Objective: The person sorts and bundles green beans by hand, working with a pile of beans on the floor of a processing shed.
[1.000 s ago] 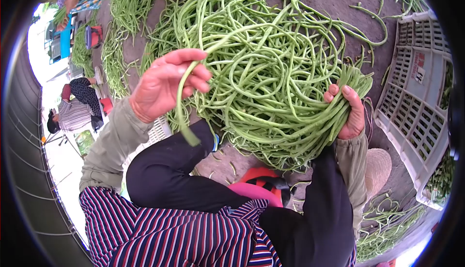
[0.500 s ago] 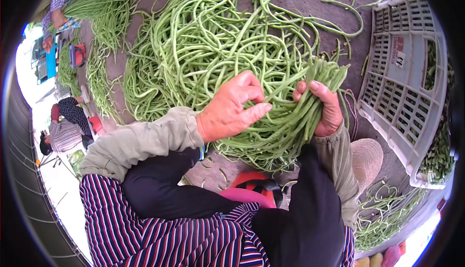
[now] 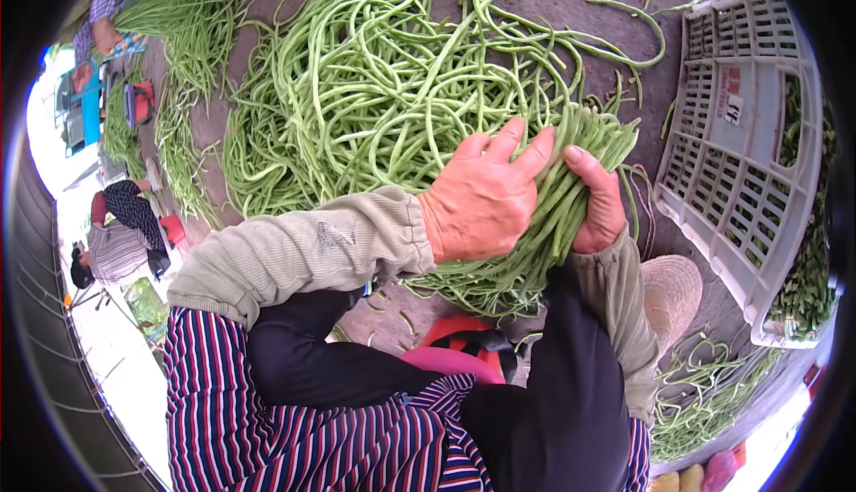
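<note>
A thick bundle of green yardlong beans (image 3: 563, 202) is gripped in my right hand (image 3: 599, 202). The thumb lies across its front, near the evened-up ends at the top. My left hand (image 3: 481, 193) presses against the bundle's left side, back of the hand up, its bent fingers reaching to the upper part of the beans. Its thumb and whatever lies under the palm are hidden. Behind both hands spreads a large tangled heap of yardlong beans (image 3: 374, 90) on the ground. The lower part of the bundle hangs down toward my knee.
A white plastic crate (image 3: 704, 166) lies tipped at the right, with green produce behind its slats. Nearby are a straw hat (image 3: 670, 300) and more loose beans (image 3: 713, 403). Another person's hand (image 3: 105, 35) is at upper left; a seated person (image 3: 125, 242) is farther off.
My left hand has moved right, from holding a bean out beside the bundle to lying against the bundle. The right hand keeps its grip in nearly the same place.
</note>
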Available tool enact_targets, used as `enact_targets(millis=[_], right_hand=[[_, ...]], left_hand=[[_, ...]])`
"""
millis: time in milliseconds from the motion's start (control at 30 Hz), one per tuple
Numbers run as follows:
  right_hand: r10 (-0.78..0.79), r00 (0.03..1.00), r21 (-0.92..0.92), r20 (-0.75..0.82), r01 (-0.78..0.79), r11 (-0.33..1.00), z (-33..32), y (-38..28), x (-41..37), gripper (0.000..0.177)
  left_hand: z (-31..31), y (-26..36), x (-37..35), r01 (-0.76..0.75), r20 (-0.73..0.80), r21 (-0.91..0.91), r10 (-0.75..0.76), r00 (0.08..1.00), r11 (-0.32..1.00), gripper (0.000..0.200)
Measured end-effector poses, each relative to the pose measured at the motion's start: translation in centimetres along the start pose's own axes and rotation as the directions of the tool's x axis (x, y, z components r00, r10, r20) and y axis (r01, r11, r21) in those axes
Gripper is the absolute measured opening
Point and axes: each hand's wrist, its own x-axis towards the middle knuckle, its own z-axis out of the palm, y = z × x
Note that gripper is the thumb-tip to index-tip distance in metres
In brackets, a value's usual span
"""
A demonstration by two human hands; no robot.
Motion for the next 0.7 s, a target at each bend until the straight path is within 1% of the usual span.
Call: enact_targets(millis=[33, 67, 100, 133, 167, 233, 267, 300, 367, 433, 467, 500, 533, 567, 600, 633, 667, 700], right_hand=[[-0.059, 0.998, 0.010, -0.027, 0.059, 0.998, 0.7, 0.2, -0.1, 0.020], [-0.116, 0.992, 0.019, -0.052, 0.117, 0.993, 1.0, 0.4, -0.1, 0.027], [-0.108, 0.993, 0.020, -0.044, 0.109, 0.994, 1.0, 0.4, -0.1, 0.027], [-0.123, 0.992, -0.026, -0.029, 0.122, 0.992, 0.8, 0.3, -0.2, 0.032], [-0.134, 0.991, -0.071, -0.006, 0.133, 0.989, 0.7, 0.4, -0.1, 0.037], [-0.135, 0.991, -0.134, 0.004, 0.135, 0.982, 0.9, 0.4, -0.4, 0.041], [-0.130, 0.991, -0.178, 0.034, 0.134, 0.975, 0.5, 0.4, -0.4, 0.041], [-0.125, 0.990, -0.222, 0.065, 0.136, 0.965, 0.1, 0.5, -0.4, 0.041], [-0.066, 0.994, -0.150, 0.092, 0.079, 0.986, -0.5, 0.7, -0.4, 0.044], [-0.029, 0.994, -0.151, 0.109, 0.045, 0.987, -0.9, 0.9, -0.3, 0.044], [0.001, 0.996, -0.138, 0.086, 0.011, 0.990, -0.8, 0.9, -0.2, 0.046], [0.029, 0.998, -0.124, 0.063, -0.021, 0.992, -0.9, 0.9, -0.1, 0.047], [0.037, 0.997, -0.131, 0.071, -0.027, 0.991, -1.2, 0.7, 0.0, 0.047], [0.064, 0.992, -0.113, 0.111, -0.051, 0.992, -1.8, 0.4, 0.2, 0.040], [0.090, 0.985, -0.096, 0.149, -0.076, 0.992, -2.4, 0.2, 0.5, 0.033], [0.115, 0.976, -0.078, 0.186, -0.102, 0.992, -1.3, 0.3, 0.7, 0.028], [0.059, 0.997, -0.008, 0.051, -0.058, 0.998, 0.1, 0.4, 0.0, 0.024], [0.062, 0.997, -0.011, 0.055, -0.061, 0.998, 0.4, 0.2, -0.1, 0.024]], left_hand=[[0.1, 0.0, 0.0, 0.005, 0.000, 0.002, -0.005, 1.000, 1.000, 0.025], [0.2, 0.1, 0.2, -0.034, -0.017, 0.113, 0.037, 0.999, 0.993, 0.026], [0.4, 0.2, 0.3, -0.068, -0.027, 0.225, 0.076, 0.997, 0.972, 0.027], [0.5, 0.2, 0.4, -0.084, -0.017, 0.276, 0.092, 0.996, 0.957, 0.035], [0.3, 0.3, 0.5, -0.067, -0.015, 0.290, 0.074, 0.997, 0.955, 0.035], [-0.2, 0.6, 0.6, -0.112, 0.053, 0.346, 0.100, 0.994, 0.931, 0.041], [-0.1, 0.6, 0.4, -0.085, 0.058, 0.368, 0.068, 0.996, 0.926, 0.041], [0.1, 0.6, 0.3, -0.107, 0.066, 0.370, 0.089, 0.994, 0.923, 0.044], [0.0, 0.7, 0.1, -0.132, 0.077, 0.371, 0.111, 0.991, 0.919, 0.045], [-0.5, 0.8, 0.0, -0.149, 0.150, 0.324, 0.105, 0.983, 0.934, 0.045], [-0.5, 0.6, -0.1, -0.135, 0.148, 0.331, 0.090, 0.985, 0.934, 0.045], [-0.5, 0.4, -0.2, -0.108, 0.098, 0.292, 0.082, 0.992, 0.950, 0.042], [-0.5, 0.1, -0.4, -0.084, 0.046, 0.251, 0.075, 0.996, 0.964, 0.038], [-0.4, -0.2, -0.7, -0.074, 0.042, 0.258, 0.066, 0.997, 0.963, 0.038], [0.0, -0.6, -1.3, 0.008, 0.061, 0.041, -0.011, 0.998, 0.999, 0.033], [0.4, -1.1, -1.9, 0.095, 0.095, -0.178, -0.079, 0.992, 0.980, 0.027], [1.1, -1.7, -3.1, 0.148, 0.102, -0.261, -0.125, 0.987, 0.954, 0.017], [1.0, -2.5, -4.0, 0.152, 0.100, -0.258, -0.130, 0.987, 0.954, 0.017]])
